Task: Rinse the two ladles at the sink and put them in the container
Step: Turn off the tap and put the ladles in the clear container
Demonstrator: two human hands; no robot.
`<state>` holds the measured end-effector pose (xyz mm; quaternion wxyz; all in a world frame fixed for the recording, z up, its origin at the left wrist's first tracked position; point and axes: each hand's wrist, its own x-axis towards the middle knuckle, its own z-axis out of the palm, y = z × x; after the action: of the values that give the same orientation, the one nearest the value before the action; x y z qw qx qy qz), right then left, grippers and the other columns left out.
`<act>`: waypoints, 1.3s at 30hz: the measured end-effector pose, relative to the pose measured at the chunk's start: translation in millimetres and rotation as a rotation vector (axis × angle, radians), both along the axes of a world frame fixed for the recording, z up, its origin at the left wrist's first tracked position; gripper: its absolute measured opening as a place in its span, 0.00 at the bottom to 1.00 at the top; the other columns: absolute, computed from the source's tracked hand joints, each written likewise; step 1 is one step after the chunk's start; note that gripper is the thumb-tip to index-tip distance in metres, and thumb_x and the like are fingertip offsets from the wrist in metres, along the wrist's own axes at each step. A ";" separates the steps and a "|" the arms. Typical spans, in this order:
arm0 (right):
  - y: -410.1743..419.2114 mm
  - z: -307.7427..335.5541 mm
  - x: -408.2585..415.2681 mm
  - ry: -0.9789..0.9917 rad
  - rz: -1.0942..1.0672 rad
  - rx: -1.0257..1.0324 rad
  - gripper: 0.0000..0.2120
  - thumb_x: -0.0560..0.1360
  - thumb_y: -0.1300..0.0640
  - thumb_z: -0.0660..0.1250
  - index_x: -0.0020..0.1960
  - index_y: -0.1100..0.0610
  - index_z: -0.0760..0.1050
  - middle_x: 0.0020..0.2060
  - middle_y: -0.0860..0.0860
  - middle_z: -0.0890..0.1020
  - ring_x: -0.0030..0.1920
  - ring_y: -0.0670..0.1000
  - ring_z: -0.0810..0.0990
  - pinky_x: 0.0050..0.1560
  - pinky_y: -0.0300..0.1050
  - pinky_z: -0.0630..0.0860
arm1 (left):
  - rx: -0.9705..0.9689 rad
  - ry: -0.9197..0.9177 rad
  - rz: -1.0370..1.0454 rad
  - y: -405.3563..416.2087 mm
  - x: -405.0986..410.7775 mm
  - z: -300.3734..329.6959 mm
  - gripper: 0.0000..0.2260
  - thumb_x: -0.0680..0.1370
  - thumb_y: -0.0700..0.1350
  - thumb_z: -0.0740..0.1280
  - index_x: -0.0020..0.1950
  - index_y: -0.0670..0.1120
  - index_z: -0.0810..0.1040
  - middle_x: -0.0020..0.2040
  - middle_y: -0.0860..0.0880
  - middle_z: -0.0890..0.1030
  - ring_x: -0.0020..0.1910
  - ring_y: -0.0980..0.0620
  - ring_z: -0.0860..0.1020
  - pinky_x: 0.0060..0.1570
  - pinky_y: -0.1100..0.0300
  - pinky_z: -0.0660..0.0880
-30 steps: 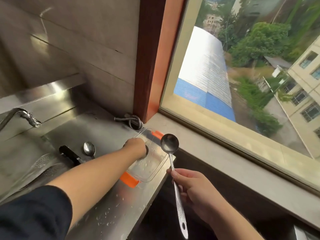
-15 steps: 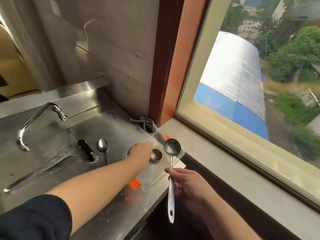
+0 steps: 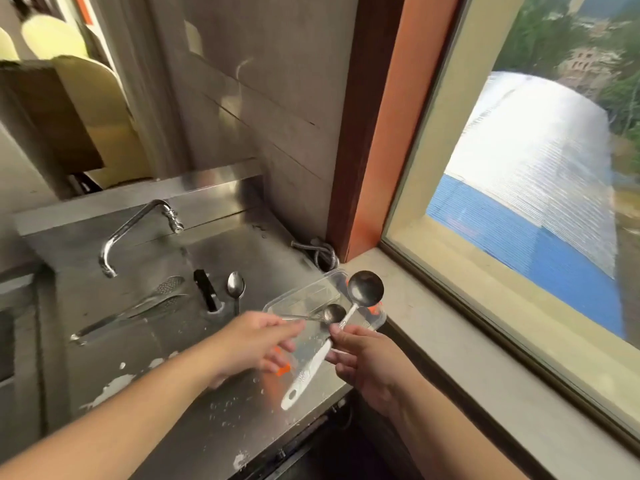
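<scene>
- Gripping the long steel ladle with the pale patterned handle [image 3: 349,317] in the right hand [image 3: 363,358], fingers pinched around the mid-handle; bowl up and away, hanging-hole end pointing down toward the body.
- Reaching in with the left hand [image 3: 256,341], fingers loosely curled near the thin handle of the smaller steel ladle [image 3: 330,313]; gripping or just letting go, cannot tell.
- Resting already with its bowl inside the clear rectangular plastic container with orange clips [image 3: 304,296], handle lying roughly crosswise, toward the left hand.
- Hovering over the container's near-right corner with the larger bowl; long axis running near-to-far, slanted right. Right hand nearer; probably needing only a lowering and a tilt to lay it alongside.
- Sitting on the wet stainless steel counter [image 3: 194,403], droplets scattered, container near the front edge by the window sill.
- Lying farther back: small steel spoon [image 3: 236,289], black-handled utensil [image 3: 205,289], perforated steel skimmers [image 3: 138,306].
- Standing beyond: curved chrome tap [image 3: 135,226], no water visibly running.
</scene>
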<state>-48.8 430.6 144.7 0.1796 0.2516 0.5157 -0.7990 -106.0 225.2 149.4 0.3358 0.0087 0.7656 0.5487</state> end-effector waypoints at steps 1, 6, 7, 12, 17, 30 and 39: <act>-3.1 0.3 -2.4 0.004 0.005 -0.012 0.03 0.76 0.62 0.73 0.46 0.60 0.79 0.37 0.54 0.85 0.32 0.49 0.84 0.25 0.36 0.77 | 0.057 -0.078 -0.022 -7.7 12.4 3.8 0.20 0.71 0.59 0.75 0.52 0.44 0.85 0.47 0.44 0.87 0.41 0.47 0.85 0.42 0.56 0.82; -19.7 1.8 -14.1 0.029 0.049 -0.033 0.07 0.76 0.61 0.73 0.51 0.60 0.76 0.39 0.55 0.85 0.33 0.50 0.84 0.28 0.38 0.79 | 0.265 -0.149 0.032 -29.3 48.5 8.4 0.13 0.74 0.39 0.75 0.57 0.37 0.81 0.44 0.44 0.83 0.40 0.49 0.80 0.40 0.60 0.79; -22.6 2.4 -16.4 0.035 0.064 -0.031 0.07 0.76 0.61 0.73 0.51 0.60 0.76 0.39 0.55 0.85 0.33 0.50 0.84 0.28 0.38 0.79 | 0.281 -0.142 0.060 -31.8 50.9 8.4 0.12 0.75 0.36 0.74 0.58 0.36 0.81 0.43 0.44 0.82 0.39 0.50 0.79 0.39 0.60 0.78; -22.9 9.9 -28.3 0.000 0.249 0.087 0.06 0.77 0.56 0.72 0.46 0.59 0.79 0.37 0.54 0.86 0.33 0.51 0.85 0.29 0.39 0.79 | 0.312 -0.137 0.232 -44.5 50.7 12.7 0.08 0.79 0.36 0.68 0.56 0.35 0.82 0.41 0.44 0.84 0.35 0.51 0.80 0.35 0.62 0.79; 4.1 26.0 -43.7 -0.012 0.417 0.499 0.18 0.78 0.44 0.69 0.42 0.58 0.79 0.28 0.52 0.85 0.26 0.51 0.83 0.24 0.37 0.74 | 0.402 -0.235 0.378 -54.2 44.1 14.2 0.11 0.82 0.40 0.63 0.58 0.33 0.78 0.40 0.40 0.85 0.33 0.50 0.80 0.32 0.60 0.80; 29.9 -41.4 -109.9 0.170 0.723 1.285 0.16 0.81 0.49 0.63 0.57 0.58 0.84 0.53 0.57 0.85 0.52 0.56 0.82 0.52 0.46 0.76 | 0.356 -0.309 0.412 -26.1 23.4 -12.3 0.14 0.84 0.40 0.61 0.62 0.29 0.74 0.41 0.39 0.82 0.33 0.48 0.79 0.31 0.60 0.80; 15.5 -73.1 -137.5 -0.005 1.092 1.378 0.08 0.81 0.60 0.62 0.56 0.58 0.78 0.58 0.60 0.83 0.60 0.60 0.81 0.52 0.47 0.78 | 0.411 -0.450 0.396 -5.0 15.7 -26.6 0.08 0.81 0.38 0.57 0.56 0.37 0.73 0.43 0.39 0.77 0.34 0.48 0.75 0.32 0.60 0.76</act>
<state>-186.4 446.1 71.6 0.3461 0.0241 0.9312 -0.1119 -90.2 220.1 122.8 0.3742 -0.1936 0.5331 0.7337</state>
